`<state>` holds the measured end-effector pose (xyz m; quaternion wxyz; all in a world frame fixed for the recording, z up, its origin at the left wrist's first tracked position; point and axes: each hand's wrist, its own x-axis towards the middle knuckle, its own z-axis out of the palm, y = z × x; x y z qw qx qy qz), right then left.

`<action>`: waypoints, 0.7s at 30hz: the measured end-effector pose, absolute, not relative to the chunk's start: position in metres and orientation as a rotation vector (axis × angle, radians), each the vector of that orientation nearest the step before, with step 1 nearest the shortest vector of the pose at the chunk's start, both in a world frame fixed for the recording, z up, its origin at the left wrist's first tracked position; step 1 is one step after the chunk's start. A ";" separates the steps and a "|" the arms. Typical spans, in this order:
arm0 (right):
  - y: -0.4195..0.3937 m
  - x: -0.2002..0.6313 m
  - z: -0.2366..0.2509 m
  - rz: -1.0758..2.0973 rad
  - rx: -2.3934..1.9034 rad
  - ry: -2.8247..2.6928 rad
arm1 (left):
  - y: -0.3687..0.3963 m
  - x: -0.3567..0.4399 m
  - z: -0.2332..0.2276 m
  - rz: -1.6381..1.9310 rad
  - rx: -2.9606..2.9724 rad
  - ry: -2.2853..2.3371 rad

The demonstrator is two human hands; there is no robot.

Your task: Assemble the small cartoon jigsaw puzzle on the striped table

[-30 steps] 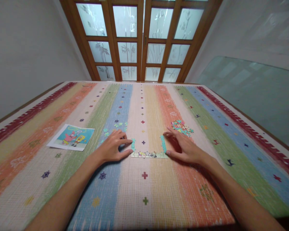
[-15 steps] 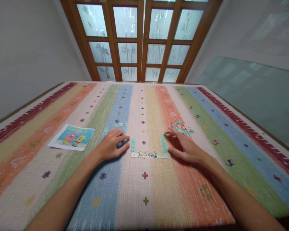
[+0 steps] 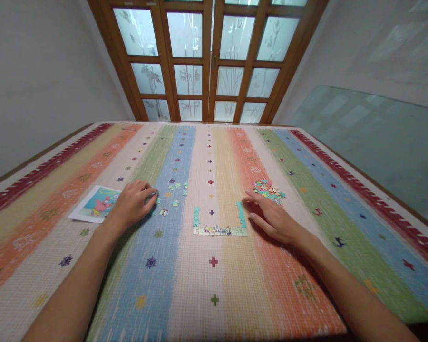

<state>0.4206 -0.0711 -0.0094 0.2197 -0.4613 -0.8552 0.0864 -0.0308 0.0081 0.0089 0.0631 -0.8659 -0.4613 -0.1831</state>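
Observation:
A partly built puzzle frame (image 3: pixel 219 224), a U of joined edge pieces, lies on the striped cloth in the middle. My right hand (image 3: pixel 272 217) rests flat just right of it, fingers spread, fingertips near the frame's right arm. My left hand (image 3: pixel 132 203) lies palm down over scattered loose pieces (image 3: pixel 171 190) to the left, fingers curled on the cloth; whether it grips a piece is hidden. A pile of loose pieces (image 3: pixel 268 189) sits beyond my right hand.
A reference picture (image 3: pixel 96 203) with cartoon characters lies at the left, partly under my left hand. The striped cloth (image 3: pixel 214 285) covers the whole table. Wooden glass doors (image 3: pixel 207 61) stand behind; a glass sheet (image 3: pixel 371 137) leans at the right.
My left hand has moved left, away from the puzzle frame to the scattered pieces near the picture. My right hand has stayed beside the frame.

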 end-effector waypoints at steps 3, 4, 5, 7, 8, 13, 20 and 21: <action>-0.072 0.419 -0.010 0.213 -1.296 -2.367 | 0.010 -0.038 0.008 -0.512 -2.602 -1.412; -0.072 0.419 -0.010 0.210 -1.298 -2.373 | 0.010 -0.039 0.008 -0.502 -2.594 -1.416; -0.072 0.419 -0.010 0.211 -1.297 -2.379 | 0.010 -0.041 0.008 -0.497 -2.590 -1.420; -0.072 0.418 -0.009 0.217 -1.297 -2.387 | 0.010 -0.042 0.009 -0.495 -2.591 -1.429; -0.072 0.419 -0.009 0.218 -1.297 -2.388 | 0.010 -0.043 0.010 -0.493 -2.596 -1.435; -0.072 0.419 -0.010 0.206 -1.276 -2.370 | 0.010 -0.045 0.013 -0.386 -2.624 -1.504; -0.072 0.418 -0.011 0.166 -1.235 -2.388 | 0.007 -0.048 0.022 -0.369 -2.676 -1.579; -0.072 0.418 -0.011 0.156 -1.231 -2.393 | 0.005 -0.048 0.025 -0.374 -2.698 -1.601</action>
